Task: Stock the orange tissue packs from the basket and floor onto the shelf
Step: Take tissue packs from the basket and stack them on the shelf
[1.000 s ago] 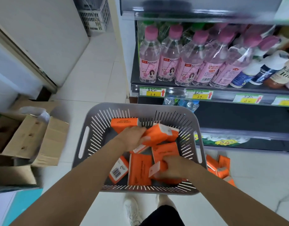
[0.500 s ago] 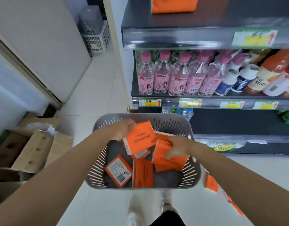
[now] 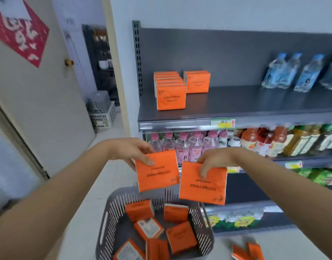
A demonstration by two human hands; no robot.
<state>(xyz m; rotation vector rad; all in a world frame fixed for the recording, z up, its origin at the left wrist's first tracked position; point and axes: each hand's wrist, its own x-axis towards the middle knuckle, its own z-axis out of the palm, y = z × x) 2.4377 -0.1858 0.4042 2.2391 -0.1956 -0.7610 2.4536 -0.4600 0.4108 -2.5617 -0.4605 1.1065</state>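
My left hand (image 3: 132,152) pinches an orange tissue pack (image 3: 157,171) by its top edge, held up above the grey basket (image 3: 110,218). Beside it my right hand (image 3: 214,160) holds a second orange pack (image 3: 203,184) the same way. Both packs hang below the front of the dark shelf (image 3: 236,106). Two rows of orange packs stand at the shelf's left end: a front row (image 3: 170,91) and a pack behind it (image 3: 198,81). Several more orange packs (image 3: 180,237) lie loose in the basket, and a few lie on the floor (image 3: 247,252) to its right.
Blue water bottles (image 3: 292,72) lie on the shelf's right side. The shelf below holds pink-capped bottles (image 3: 182,147) and other drinks (image 3: 274,141). A door (image 3: 39,91) with a red paper stands at left, a white crate (image 3: 102,117) beyond it.
Both hands have lifted a pack each out of the basket and raised them toward the upper shelf. My view has tilted up, bringing the shelf with stocked orange packs into sight.
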